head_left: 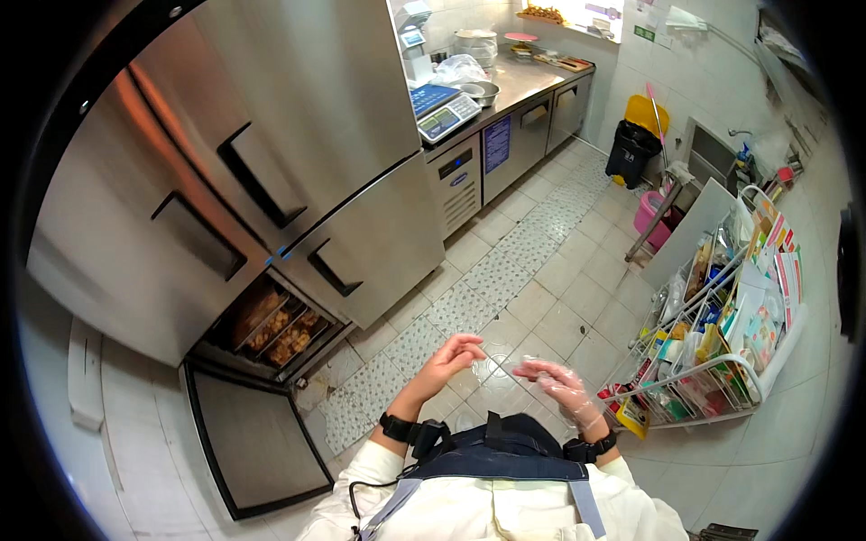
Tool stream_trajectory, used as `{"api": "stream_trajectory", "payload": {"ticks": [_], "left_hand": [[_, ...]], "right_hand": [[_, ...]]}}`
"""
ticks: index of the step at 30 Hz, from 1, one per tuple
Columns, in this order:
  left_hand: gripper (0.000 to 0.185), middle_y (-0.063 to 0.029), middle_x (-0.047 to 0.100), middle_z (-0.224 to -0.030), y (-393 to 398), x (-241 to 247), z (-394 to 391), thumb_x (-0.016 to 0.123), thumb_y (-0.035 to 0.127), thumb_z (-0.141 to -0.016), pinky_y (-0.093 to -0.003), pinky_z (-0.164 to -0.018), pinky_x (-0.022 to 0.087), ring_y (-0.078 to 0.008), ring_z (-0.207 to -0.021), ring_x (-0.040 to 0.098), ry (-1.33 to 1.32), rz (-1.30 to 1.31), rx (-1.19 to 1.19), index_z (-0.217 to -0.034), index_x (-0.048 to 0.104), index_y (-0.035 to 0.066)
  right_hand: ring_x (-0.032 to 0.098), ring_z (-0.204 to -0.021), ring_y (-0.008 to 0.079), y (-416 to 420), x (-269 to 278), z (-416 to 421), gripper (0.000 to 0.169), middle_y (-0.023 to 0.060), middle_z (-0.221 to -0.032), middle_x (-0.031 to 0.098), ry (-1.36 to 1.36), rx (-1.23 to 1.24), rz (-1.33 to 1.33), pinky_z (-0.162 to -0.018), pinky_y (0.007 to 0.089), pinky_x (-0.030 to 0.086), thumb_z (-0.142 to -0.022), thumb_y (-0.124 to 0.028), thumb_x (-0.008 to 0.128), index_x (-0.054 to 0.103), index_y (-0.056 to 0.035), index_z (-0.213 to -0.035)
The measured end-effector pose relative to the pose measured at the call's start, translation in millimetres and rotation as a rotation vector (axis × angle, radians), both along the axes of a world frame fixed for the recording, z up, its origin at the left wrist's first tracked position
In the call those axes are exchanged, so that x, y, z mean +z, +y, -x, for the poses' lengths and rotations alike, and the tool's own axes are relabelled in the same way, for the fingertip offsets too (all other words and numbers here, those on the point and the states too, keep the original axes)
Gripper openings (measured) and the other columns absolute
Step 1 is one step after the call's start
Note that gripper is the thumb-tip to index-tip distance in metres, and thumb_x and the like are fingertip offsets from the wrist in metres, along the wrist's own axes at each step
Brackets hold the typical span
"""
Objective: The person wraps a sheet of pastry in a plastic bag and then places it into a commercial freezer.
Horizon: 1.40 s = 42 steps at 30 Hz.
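My left hand is bare, held in front of my body with its fingers loosely bent and nothing in it. Facing it, my right hand wears a clear disposable plastic glove and is also free of any object. Both hands hover above the tiled floor, apart from each other. To the left, the lower door of a stainless steel upright refrigerator stands swung out. Inside that compartment, golden-brown food pieces lie on wire racks, partly hidden in shadow.
A wire rack packed with packaged goods stands at my right. Farther off are a steel worktop with a digital scale, a black bin with a yellow lid, and a pink bucket. A patterned tile strip crosses the floor.
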<state>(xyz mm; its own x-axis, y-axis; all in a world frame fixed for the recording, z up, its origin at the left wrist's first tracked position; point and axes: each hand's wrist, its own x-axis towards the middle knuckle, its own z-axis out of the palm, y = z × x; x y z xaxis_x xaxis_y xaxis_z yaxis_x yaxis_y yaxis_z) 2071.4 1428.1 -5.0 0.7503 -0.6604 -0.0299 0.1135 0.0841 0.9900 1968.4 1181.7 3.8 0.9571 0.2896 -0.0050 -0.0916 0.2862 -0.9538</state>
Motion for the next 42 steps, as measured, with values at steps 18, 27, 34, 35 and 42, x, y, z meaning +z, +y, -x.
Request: {"api": "stream_trajectory", "payload": {"ticks": [18,27,34,35,42], "left_hand": [[0.007,-0.006,0.064,-0.077,-172.1,-3.9,-303.2,0.068,0.009,-0.077,-0.0288,-0.067,0.047,-0.0177,-0.072,0.06,-0.686,-0.243,-0.093,-0.078,0.065,0.004],[0.004,-0.0058,0.063,-0.075,-218.1,-13.5,-446.1,0.066,0.005,-0.079,-0.0264,-0.065,0.046,-0.0148,-0.069,0.06,-0.42,-0.192,0.296,-0.077,0.063,0.003],[0.039,-0.0122,0.056,-0.113,-235.5,-22.6,-644.5,0.064,0.015,-0.082,-0.0304,-0.084,0.045,-0.0212,-0.105,0.054,-0.4,-0.116,0.384,-0.117,0.051,0.005],[0.05,-0.0148,0.052,-0.121,-237.1,-16.8,-689.1,0.064,0.015,-0.082,-0.0321,-0.088,0.044,-0.0235,-0.111,0.051,-0.263,-0.016,0.464,-0.126,0.044,0.005],[0.077,-0.027,0.045,-0.126,-231.2,17.8,-995.4,0.068,0.024,-0.073,-0.0388,-0.1,0.036,-0.038,-0.117,0.045,-0.789,-0.673,0.955,-0.132,0.03,-0.007]], "right_hand": [[0.03,-0.133,0.0315,-111.6,-16.1,-283.3,0.072,0.0117,-0.147,0.023,0.066,0.222,-0.288,-0.109,0.0423,0.02,-0.086,-0.031,0.055,0.021,-0.0023,-0.142],[0.023,-0.136,0.026,-169.5,0.8,-469.6,0.076,0.0096,-0.151,0.014,0.065,0.45,-0.282,-0.107,0.0356,0.021,-0.083,-0.008,0.054,0.011,-0.0068,-0.145],[0.046,-0.121,0.0244,-225.5,-20.6,-623.3,0.043,0.0158,-0.129,0.05,0.026,0.085,-0.037,-0.103,0.0356,0.033,-0.089,-0.01,0.052,0.044,0.0024,-0.129],[0.048,-0.119,0.0251,-235.1,-19.2,-645.7,0.04,0.0162,-0.125,0.053,-0.016,-0.011,0.057,-0.102,0.0359,0.034,-0.089,-0.009,0.051,0.046,0.0028,-0.126],[0.063,-0.092,0.0254,-306.9,-24.1,-756.6,0.022,0.016,-0.103,0.062,-0.094,-0.6,0.315,-0.086,0.037,0.049,-0.091,-0.007,0.049,0.057,0.0051,-0.108]]}}
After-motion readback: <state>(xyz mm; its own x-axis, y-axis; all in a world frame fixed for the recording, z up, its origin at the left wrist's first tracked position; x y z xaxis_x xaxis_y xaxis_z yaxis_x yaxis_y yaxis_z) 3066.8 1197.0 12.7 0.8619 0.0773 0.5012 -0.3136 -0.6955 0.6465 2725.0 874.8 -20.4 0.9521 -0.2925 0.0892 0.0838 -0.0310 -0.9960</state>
